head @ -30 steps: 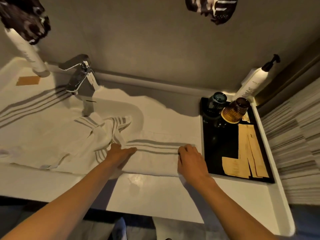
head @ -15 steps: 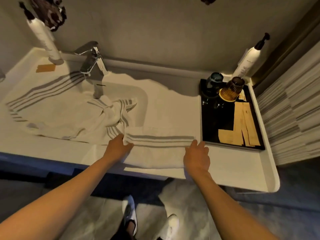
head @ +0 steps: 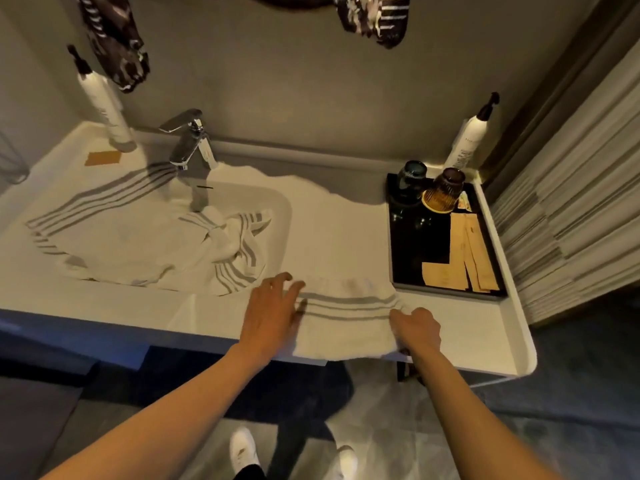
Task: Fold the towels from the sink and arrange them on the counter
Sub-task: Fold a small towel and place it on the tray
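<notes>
Left hand flat, fingers spread, on folded towel; right hand grip pinching its edge (counter front)

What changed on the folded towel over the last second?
The left hand lifted its fingers open and spread, off the folded striped towel's left edge. The right hand curled onto the towel's right end, which now looks bunched; a firm grip cannot be confirmed. The towel heap in the sink, the faucet and the black tray stayed put.
</notes>
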### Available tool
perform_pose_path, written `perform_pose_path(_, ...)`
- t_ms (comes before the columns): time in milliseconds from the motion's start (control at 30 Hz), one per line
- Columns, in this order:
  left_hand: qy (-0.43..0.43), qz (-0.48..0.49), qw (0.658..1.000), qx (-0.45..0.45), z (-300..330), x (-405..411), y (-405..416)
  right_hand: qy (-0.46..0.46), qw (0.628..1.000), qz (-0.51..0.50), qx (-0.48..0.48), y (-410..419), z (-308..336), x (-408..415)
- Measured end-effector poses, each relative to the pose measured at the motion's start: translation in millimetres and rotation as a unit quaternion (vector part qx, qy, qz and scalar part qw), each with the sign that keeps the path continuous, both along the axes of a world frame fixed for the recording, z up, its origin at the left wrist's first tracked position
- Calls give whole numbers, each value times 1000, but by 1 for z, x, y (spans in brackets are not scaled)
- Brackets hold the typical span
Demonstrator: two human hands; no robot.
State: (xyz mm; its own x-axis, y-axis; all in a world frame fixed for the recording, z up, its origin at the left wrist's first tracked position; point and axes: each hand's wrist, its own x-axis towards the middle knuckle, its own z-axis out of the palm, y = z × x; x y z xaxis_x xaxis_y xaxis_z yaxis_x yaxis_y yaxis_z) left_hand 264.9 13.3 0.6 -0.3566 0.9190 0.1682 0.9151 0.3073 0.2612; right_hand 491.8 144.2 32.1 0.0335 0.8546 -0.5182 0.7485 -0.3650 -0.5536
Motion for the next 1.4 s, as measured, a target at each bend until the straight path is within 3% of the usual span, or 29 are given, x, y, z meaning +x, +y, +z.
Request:
perform_pose_path(67, -16, -198, 980, -14, -12, 15, 6, 5, 1000, -4, -2, 2, 6, -5)
perform_pose_path(133, -44, -250, 963, -93, -26, 28, 12, 28, 999, 4, 23, 1, 16, -12)
perform_pose_path(267, -34, -230, 962, -145, -44, 39, 25, 73, 984, 60, 149, -5, 36, -35)
perform_pose_path(333, -154, -206, 959, -121, -36, 41, 31, 68, 974, 98, 193, -15, 36, -48)
perform_pose_path(400, -350, -49, 935, -13, -18, 39, 31, 47, 965, 145, 211, -28, 34, -66)
perform_pose_path(433, -409, 74, 908, 59, -10, 32, 26, 43, 962, 169, 210, -36, 33, -77)
perform_pose_path(500, -498, 268, 817, 114, 1, 14, 11, 47, 953, 211, 213, -53, 32, -99)
perform_pose_path(567, -600, 311, 735, 55, 0, -9, -1, 40, 944, 259, 200, -70, 25, -122)
perform_pose_path(633, -671, 305, 676, -2, -3, -29, -6, 55, 940, 311, 133, -86, 15, -142)
perform_pose_path(700, -705, 291, 647, -18, -4, -39, -6, 93, 935, 337, 59, -95, 4, -145)
perform_pose_path(733, -687, 290, 667, -18, -6, -43, -8, 97, 934, 341, 54, -96, 0, -144)
perform_pose_path(767, -626, 280, 728, -20, -8, -44, -11, 95, 935, 333, 77, -93, -4, -138)
perform_pose_path(833, -387, 216, 896, -16, -12, -38, -20, 72, 930, 305, 193, -83, -13, -128)
perform_pose_path(867, -277, 153, 948, 19, -13, -31, -23, 55, 918, 298, 254, -78, -17, -125)
perform_pose_path(900, -212, 74, 974, 44, -16, -25, -22, 41, 906, 298, 299, -73, -21, -124)
perform_pose_path(967, -166, -53, 984, 19, -26, -11, -18, 21, 884, 323, 337, -63, -31, -124)
perform_pose_path(1033, -144, -109, 982, -51, -39, -1, -20, -26, 870, 369, 326, -52, -43, -119)
perform_pose_path(1167, -12, -168, 981, -92, -60, -8, -46, -148, 836, 460, 260, -40, -68, -93)
perform_pose_path(1400, 31, -201, 973, -108, -61, -17, -46, -169, 811, 491, 269, -35, -74, -88)
